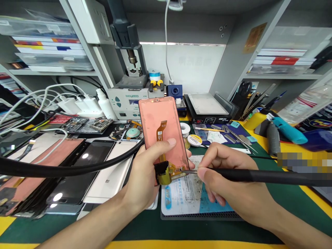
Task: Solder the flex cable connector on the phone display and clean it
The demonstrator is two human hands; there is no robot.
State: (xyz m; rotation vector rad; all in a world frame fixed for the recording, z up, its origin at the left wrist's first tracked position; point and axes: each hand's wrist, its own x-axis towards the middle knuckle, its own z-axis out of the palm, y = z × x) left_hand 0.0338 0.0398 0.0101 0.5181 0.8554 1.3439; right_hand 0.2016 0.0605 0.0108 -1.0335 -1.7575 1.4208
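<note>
A phone screen panel (166,119) with a pinkish back is gripped upright in my left hand (149,162), the thumb lying across its back. An orange-brown ribbon cable (159,134) runs down the panel's middle. Near its lower edge a gold and black flex piece (164,174) curls outward. My right hand (228,173) pinches a black pen-like tool (241,175) between thumb and fingertips. The tool's thin metal tip reaches the lower right corner of the panel, where small gold parts show. Below lies a white and blue work pad (181,200).
Phones and screens (109,176) lie at the left, with a thick black cable (77,170) passing over them. Behind stand a grey machine (127,103) and a flat heating plate (209,103). Tweezers (240,138) rest at the right, beside a teal-handled tool (290,130).
</note>
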